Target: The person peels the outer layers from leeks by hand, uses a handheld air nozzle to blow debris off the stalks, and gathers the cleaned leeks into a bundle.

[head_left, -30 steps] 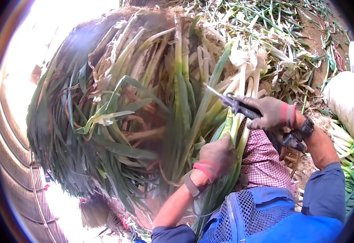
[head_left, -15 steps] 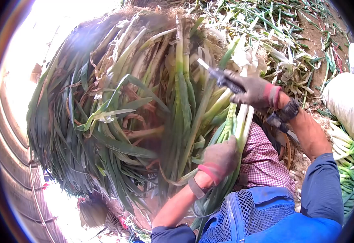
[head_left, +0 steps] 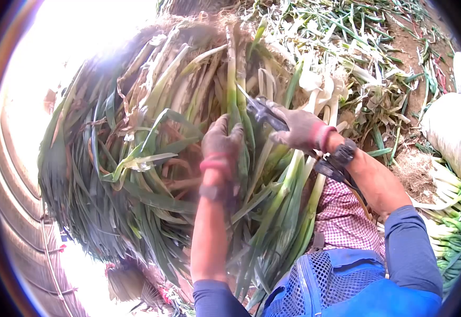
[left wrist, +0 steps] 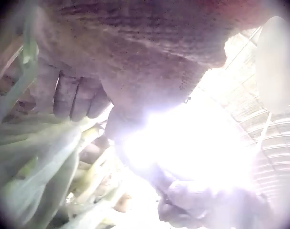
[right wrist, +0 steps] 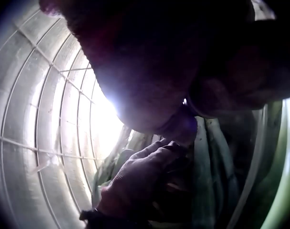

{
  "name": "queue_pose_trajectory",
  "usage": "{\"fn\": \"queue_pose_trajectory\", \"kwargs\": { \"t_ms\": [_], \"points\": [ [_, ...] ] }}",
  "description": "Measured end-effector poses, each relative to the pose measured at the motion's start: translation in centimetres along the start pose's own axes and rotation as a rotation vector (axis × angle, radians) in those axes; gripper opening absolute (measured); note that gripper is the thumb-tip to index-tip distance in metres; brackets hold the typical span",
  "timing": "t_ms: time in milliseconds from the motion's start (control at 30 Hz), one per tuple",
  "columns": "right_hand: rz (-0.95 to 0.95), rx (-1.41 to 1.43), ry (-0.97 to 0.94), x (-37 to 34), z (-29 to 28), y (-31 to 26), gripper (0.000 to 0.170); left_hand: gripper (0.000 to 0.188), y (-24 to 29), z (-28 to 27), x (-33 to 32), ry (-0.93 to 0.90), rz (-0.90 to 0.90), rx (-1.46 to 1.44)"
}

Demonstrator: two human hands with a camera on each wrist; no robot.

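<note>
Leafy leeks (head_left: 162, 174), or big green onions, lie heaped in a large bundle, pale stalks and roots toward the far side. My gloved left hand (head_left: 221, 140) is over the heap beside a thick green-and-white stalk (head_left: 232, 79), thumb apart from the fingers. In the right wrist view the left hand (right wrist: 140, 179) shows fingers stretched toward the stalks. My gloved right hand (head_left: 302, 128) grips a dark-handled tool (head_left: 266, 113) with a narrow pale tip, pointing at that stalk. Several separate leeks (head_left: 294, 171) lie over my lap, below the right hand.
Cut leaves and trimmings (head_left: 341, 37) cover the ground at the far right. White sacks (head_left: 449, 121) stand at the right, with trimmed leeks (head_left: 455, 211) stacked below them. A second dark tool (head_left: 330, 170) hangs by my right wrist. A ribbed wall (head_left: 22, 211) curves along the left.
My left hand has let go of the leeks on my lap and moved up and left to the heap. The right hand, still holding the tool, has shifted left.
</note>
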State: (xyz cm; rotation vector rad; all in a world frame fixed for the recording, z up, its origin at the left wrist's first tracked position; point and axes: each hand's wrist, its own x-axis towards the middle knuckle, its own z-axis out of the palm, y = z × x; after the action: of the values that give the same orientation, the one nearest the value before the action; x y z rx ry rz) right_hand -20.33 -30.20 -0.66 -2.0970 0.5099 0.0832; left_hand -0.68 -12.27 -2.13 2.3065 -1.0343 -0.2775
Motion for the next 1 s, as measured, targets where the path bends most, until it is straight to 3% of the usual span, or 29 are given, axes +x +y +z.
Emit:
{"fn": "queue_pose_trajectory", "kwargs": {
  "t_ms": [67,167,267,367,433,600,667,767,1000],
  "points": [
    [-0.014,-0.022,0.103,2.3,-0.3,0.0,0.092,0.055,-0.3,0.9,2.1,0.050,-0.018,0.120],
    [0.063,-0.079,0.145,5.0,-1.9,-0.8,0.086,0.069,2.3,1.1,3.7,-0.076,-0.226,0.233],
    [0.102,-0.091,0.206,7.1,-3.1,-1.3,0.082,0.072,2.6,2.0,5.1,-0.123,-0.288,0.284],
    [0.078,-0.116,0.260,8.6,-3.6,-0.9,0.084,0.066,0.1,3.0,6.3,-0.093,-0.281,0.210],
    [0.128,-0.187,0.177,9.1,-3.6,-0.6,0.088,0.061,-0.3,2.8,6.2,-0.103,-0.306,0.118],
    [0.113,-0.108,0.270,8.0,-3.3,-0.2,0.089,0.055,-0.3,1.5,2.6,-0.278,-0.275,-0.067],
    [0.124,-0.144,0.204,7.9,-3.3,-0.1,0.088,0.061,-0.3,1.7,1.0,-0.265,-0.253,-0.001],
    [0.105,-0.123,0.278,6.5,-2.1,-0.7,0.088,0.076,0.1,1.4,-1.3,-0.198,-0.279,-0.034],
    [0.180,-0.088,0.240,2.7,-0.6,-1.5,0.090,0.074,1.4,0.1,-3.2,-0.292,-0.267,0.121]
  ]
}}
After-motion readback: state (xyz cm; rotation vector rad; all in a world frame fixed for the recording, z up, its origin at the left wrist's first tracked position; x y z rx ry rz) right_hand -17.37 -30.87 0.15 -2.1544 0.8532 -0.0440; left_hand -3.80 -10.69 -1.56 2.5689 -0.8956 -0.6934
